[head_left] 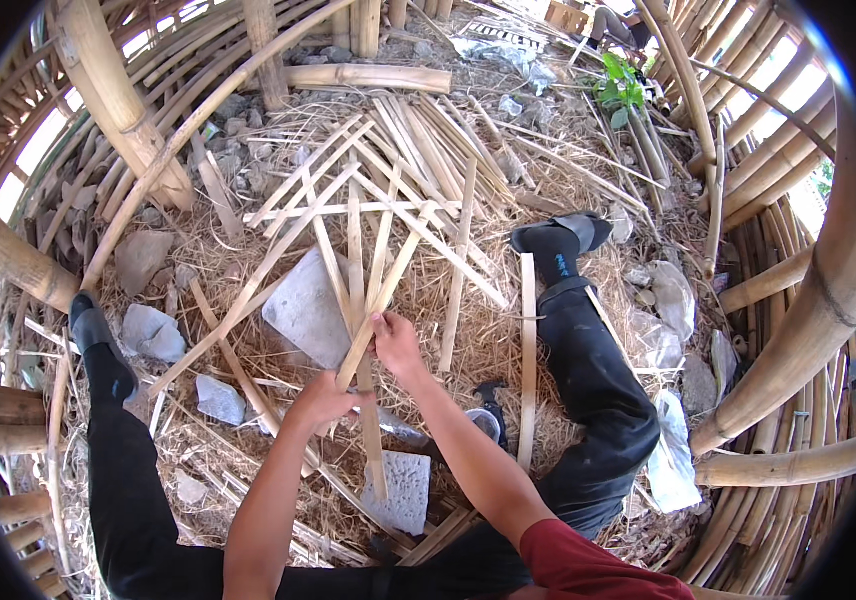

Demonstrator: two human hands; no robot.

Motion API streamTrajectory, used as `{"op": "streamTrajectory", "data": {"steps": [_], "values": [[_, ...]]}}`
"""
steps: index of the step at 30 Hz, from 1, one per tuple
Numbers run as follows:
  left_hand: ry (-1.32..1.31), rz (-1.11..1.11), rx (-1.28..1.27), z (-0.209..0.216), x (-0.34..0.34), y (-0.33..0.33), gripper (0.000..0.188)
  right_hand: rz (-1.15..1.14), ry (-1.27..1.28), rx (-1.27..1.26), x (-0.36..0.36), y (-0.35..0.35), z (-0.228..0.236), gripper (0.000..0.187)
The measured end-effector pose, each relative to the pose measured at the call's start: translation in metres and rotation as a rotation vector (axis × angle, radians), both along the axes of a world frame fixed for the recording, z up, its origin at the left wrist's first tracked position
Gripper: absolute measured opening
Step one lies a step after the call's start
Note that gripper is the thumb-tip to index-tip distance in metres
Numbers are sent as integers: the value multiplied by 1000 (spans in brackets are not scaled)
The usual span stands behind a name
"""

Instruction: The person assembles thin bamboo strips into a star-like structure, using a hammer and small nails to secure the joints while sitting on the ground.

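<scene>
My left hand (323, 400) is closed around the near end of a flat split-bamboo strip (396, 270). Slightly higher up, my right hand (396, 345) pinches the same strip from its right side. The strip slants away to the upper right, into a loose lattice of crossed bamboo strips (323, 210) lying on the ground in front of me. Another strip (370, 430) runs beneath my hands toward a pitted pale block (410, 495). A larger grey stone slab (308, 310) lies partly under the lattice, just beyond my left hand.
My legs are spread either side, with a dark shoe (563, 235) at right. Straw and loose strips cover the ground. Stones (153, 333) lie at left, a clear plastic bag (663, 310) at right. Bamboo poles (828, 270) enclose the space. Another person (613, 25) sits far back.
</scene>
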State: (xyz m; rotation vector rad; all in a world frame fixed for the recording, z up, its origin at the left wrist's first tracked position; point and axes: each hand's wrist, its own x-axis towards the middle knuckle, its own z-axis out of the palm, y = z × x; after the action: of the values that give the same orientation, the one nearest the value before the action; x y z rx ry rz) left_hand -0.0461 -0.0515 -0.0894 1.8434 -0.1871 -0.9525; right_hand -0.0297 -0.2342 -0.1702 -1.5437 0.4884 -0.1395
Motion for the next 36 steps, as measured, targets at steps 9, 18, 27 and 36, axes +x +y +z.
{"op": "streamTrajectory", "data": {"steps": [9, 18, 27, 36], "values": [[85, 318, 103, -10, 75, -41, 58, 85, 39, 205, -18, -12, 33, 25], [-163, 190, 362, -39, 83, -46, 57, 94, 45, 133, -14, -4, 38, 24], [-190, 165, 420, -39, 89, -46, 49, 25, 25, 67, -1, 2, 10, 21], [-233, 148, 430, -35, 87, -47, 47, -33, 25, -12, 0, 7, 1, 21]]}}
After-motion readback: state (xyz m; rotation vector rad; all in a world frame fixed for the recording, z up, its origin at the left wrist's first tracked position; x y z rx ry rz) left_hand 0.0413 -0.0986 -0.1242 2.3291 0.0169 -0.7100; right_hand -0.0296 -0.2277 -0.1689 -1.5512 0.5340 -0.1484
